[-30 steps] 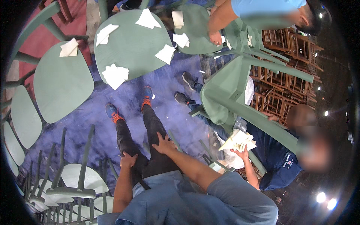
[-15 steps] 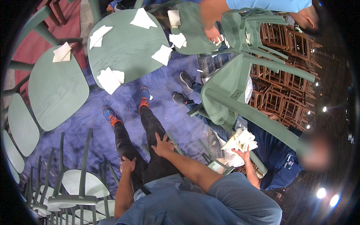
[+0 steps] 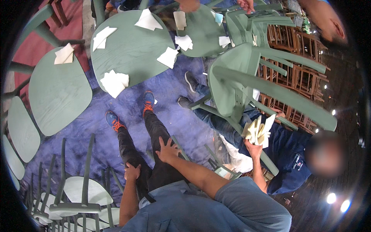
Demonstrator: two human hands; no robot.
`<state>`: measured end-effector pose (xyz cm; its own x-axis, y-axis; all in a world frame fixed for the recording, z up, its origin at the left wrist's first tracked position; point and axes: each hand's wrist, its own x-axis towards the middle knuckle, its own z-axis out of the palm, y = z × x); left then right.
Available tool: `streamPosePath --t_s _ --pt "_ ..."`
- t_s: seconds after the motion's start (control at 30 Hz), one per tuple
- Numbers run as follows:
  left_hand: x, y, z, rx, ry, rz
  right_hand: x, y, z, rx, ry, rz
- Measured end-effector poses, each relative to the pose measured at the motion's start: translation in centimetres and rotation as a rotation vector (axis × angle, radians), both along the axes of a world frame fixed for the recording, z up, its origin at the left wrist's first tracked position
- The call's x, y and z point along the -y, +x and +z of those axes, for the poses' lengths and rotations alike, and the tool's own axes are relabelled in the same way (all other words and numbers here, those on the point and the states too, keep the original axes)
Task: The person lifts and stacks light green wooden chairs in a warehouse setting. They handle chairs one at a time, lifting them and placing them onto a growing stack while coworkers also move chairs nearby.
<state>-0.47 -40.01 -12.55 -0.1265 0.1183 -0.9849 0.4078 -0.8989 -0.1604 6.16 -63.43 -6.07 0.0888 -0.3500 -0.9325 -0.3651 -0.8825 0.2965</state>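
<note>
My right hand [image 3: 168, 150] rests on my right thigh, its fingers spread and nothing in it. Against the outside of my other thigh lies my left hand [image 3: 132, 172]; it holds nothing, and its fingers are partly hidden round the leg. Ahead of my feet is a green chair seat [image 3: 131, 50] with white foam sheets [image 3: 114, 82] at its edges. To its left, another green seat [image 3: 60, 91] bears a folded sheet [image 3: 64, 53]. On my right, a co-worker carries a green chair [image 3: 232, 89] and holds a bunch of white sheets [image 3: 258, 129] in one hand.
Upturned green chairs [image 3: 83, 189] crowd the lower left. Stacked brown chairs [image 3: 293, 50] stand far right. A second co-worker [image 3: 324, 23] leans in at the top right, over a green seat [image 3: 201, 34]. Blue covering [image 3: 77, 135] lies on the floor.
The co-worker on the right has shifted the green chair and raised the bunch of sheets. At the top, the other person's hand has left the far seat. My hands stay put.
</note>
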Motion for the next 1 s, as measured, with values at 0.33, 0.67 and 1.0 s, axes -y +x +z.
streamPosePath --t_s 0.33,0.67,1.0 --pt "0.0 -1.4 -0.1 0.038 0.013 0.009 -1.1 -0.5 -1.1 0.019 -0.047 0.127" --pt "-0.6 -2.6 0.2 0.054 0.014 0.113 -2.8 0.3 -1.5 0.033 -0.056 0.241" --pt "-1.5 -3.7 0.0 0.050 0.017 0.200 -4.8 1.0 -1.4 0.003 -0.101 0.287"
